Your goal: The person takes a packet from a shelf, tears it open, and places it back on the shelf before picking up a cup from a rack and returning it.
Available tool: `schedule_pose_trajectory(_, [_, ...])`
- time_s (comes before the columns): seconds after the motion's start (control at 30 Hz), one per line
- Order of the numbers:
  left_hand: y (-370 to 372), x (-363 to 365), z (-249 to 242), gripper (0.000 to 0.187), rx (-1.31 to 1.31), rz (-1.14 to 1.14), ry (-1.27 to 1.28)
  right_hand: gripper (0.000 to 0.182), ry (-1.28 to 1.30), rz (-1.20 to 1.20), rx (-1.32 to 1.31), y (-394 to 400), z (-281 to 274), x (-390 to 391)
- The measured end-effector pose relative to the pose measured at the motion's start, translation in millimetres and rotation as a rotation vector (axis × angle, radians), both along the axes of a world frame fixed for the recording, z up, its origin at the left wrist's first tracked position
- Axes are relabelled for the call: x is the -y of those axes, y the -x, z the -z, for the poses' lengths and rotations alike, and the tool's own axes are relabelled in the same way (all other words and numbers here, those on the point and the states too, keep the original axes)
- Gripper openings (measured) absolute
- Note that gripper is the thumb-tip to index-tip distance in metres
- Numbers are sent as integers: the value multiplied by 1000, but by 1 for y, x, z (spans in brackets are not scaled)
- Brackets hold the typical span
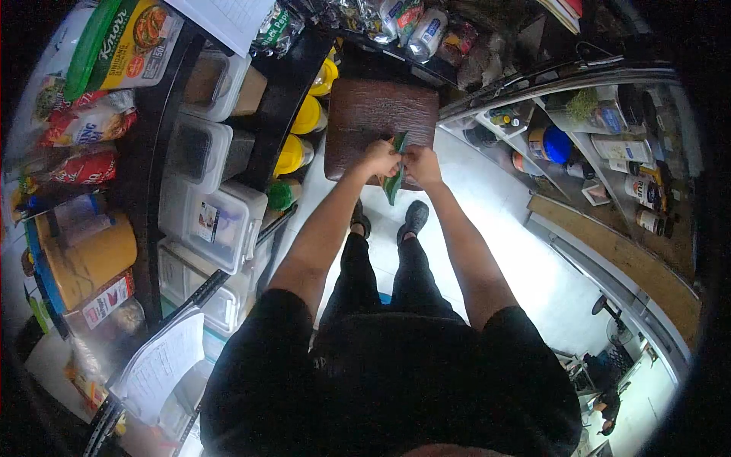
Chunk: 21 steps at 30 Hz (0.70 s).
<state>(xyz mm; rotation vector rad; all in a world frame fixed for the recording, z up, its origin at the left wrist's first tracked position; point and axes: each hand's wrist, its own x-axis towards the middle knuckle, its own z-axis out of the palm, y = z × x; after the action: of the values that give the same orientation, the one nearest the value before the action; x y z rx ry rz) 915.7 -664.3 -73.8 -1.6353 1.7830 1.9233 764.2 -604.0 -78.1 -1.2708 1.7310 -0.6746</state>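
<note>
Both my hands are closed on a narrow green packet (392, 187), seen almost edge-on, with its print too small to read. My left hand (382, 159) grips its left side. On the right side, the fingers of my right hand (419, 165) pinch it near the upper part. The packet is held in the air over the front edge of a brown stool with a padded, creased top (381, 114). My feet in dark shoes (413, 219) stand on the pale floor below.
At left, shelves hold clear plastic bins (221, 221), yellow-lidded jars (308, 116), a Knorr pack (137, 44) and a tan tub (95, 247). Papers (164, 365) hang lower left. Foil packs (426, 34) line the back. A glass-fronted cabinet with jars (552, 145) stands right; a person (607, 407) is far off.
</note>
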Motion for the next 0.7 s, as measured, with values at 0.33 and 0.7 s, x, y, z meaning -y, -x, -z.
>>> schedule_pose_trajectory(0.33, [20, 8, -16, 37, 276, 313, -120, 18, -286, -25, 218, -6, 6, -20])
schedule_pose_trajectory(0.7, [-12, -4, 27, 38, 87, 278, 262, 23, 133, -102, -364, -31, 15, -23])
